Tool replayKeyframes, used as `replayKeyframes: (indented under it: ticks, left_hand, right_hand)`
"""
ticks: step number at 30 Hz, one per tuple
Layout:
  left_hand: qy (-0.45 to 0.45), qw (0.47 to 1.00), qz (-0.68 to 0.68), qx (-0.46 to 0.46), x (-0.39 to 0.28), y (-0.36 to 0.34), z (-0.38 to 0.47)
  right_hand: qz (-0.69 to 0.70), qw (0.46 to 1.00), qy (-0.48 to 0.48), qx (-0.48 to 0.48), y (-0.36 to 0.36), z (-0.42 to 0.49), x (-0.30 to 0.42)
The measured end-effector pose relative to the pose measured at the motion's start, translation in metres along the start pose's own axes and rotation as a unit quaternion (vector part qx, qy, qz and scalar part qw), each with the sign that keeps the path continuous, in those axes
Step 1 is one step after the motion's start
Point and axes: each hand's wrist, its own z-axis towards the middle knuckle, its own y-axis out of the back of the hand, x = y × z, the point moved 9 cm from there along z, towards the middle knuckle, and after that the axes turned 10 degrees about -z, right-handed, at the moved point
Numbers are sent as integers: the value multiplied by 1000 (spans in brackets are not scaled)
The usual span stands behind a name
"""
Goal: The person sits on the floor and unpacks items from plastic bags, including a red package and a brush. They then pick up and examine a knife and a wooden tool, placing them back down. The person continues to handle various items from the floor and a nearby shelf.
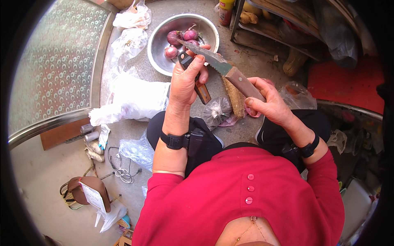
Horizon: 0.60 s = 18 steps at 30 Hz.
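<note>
My right hand [271,100] grips the brown wooden handle of a knife [215,60], its blade pointing up and left across the fingers of my left hand. Dark stains mark the blade, and part of its edge is serrated. In my left hand [187,77] is a black-handled tool [202,92] with a brownish lower end, perhaps a peeler; its exact kind is unclear. Just beyond both hands stands a metal basin [153,52] holding several red onions [171,52]. The knife tip overlaps the onions in view, but whether it touches one cannot be told.
White plastic bags [138,98] lie left of my knees. Between my knees are a tied clear bag [216,110] and a long tan object [235,98]. A shelf rack [277,38] stands at the upper right, a patterned glass panel [58,67] at the left, and a brown stool [100,187] at the lower left.
</note>
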Motion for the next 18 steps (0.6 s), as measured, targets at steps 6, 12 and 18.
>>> replayKeyframes:
  ticks: [6,12,18]
  left_hand:
    - [-37,998,34,-44,-7,11,1]
    - [-66,994,29,-78,-11,20,0]
    - [-66,994,55,-68,-7,12,1]
  right_hand:
    - [-63,996,35,-48,9,-2,2]
    - [-92,991,53,-76,15,-8,-2]
    - [-98,987,74,-101,18,-16,-3]
